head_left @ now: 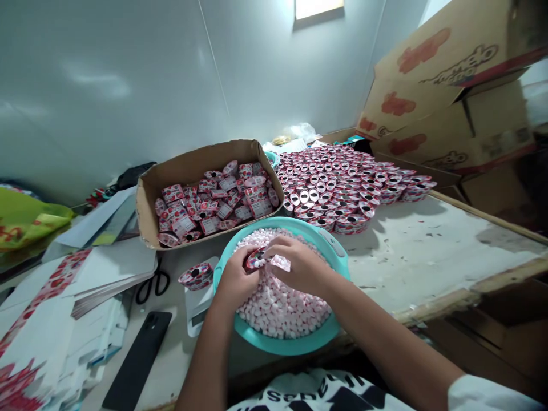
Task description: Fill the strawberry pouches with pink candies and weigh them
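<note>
Over a teal basin (pixel 338 319) of small pink and white candies (pixel 278 314), my left hand (pixel 237 277) is wrapped round a small red printed box (pixel 256 260) with an oval opening on top. Pale candies show at that opening. My right hand (pixel 295 262) is at the box's right side, thumb and fingers curved over the opening; whether candies lie between its fingertips is too small to tell. Left of the basin, a similar box (pixel 197 276) stands on a small white scale (pixel 197 314).
Behind stands a cardboard box (pixel 160 177) of filled red packets. Many open-topped red boxes (pixel 329 182) crowd the back right. On the left lie a black phone (pixel 139 359), black scissors (pixel 153 287) and white card sheets (pixel 115 268). Large cartons (pixel 445 114) rise at right.
</note>
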{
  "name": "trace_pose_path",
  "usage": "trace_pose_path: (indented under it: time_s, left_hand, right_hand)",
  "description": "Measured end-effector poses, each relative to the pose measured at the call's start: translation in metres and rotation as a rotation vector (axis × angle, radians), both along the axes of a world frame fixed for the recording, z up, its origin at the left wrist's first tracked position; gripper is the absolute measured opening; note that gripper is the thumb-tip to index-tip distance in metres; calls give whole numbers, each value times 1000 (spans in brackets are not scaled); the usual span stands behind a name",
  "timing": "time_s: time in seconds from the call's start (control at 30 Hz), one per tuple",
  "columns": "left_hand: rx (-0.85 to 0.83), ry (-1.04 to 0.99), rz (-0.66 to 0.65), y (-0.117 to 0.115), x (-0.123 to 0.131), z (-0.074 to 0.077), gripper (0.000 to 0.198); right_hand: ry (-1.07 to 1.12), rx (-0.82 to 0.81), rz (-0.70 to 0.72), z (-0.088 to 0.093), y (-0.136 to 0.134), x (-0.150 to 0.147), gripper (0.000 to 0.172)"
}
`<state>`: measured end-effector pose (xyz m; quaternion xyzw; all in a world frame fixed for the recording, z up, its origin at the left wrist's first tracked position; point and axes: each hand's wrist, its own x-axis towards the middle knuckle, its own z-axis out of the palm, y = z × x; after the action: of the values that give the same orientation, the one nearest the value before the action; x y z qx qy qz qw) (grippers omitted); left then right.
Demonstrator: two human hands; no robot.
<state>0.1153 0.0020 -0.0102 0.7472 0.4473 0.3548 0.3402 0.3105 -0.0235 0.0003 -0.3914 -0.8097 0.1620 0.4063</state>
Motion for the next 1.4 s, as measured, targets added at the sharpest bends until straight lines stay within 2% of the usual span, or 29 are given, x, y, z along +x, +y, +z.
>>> trace_pose_path:
  time_s: [0.13,0.2,0.6,0.87,1.13,1.4]
  left_hand:
    - [-16,-4,-14,0,0,0,40]
    - [-21,-1,-22,0,-1,0,41]
    - [18,4,-23,-1,0,0,36]
    - [17,-10,-25,-1,0,0,38]
    - [21,-14,-23,-2,0,1,40]
    - [15,-14,-26,-2,0,1,39]
  right_hand:
    - [-24,-37,69,0,-1,-1,42]
    - [-28,-46,88,0,-1,-1,46]
    - [-9,-70,82,-2,-2,-1,30]
    - [-14,-90,83,-3,-1,-2,33]
    - [-25,-97,71,3,-3,-3,27]
    - [13,-87,93,1,-3,-1,23]
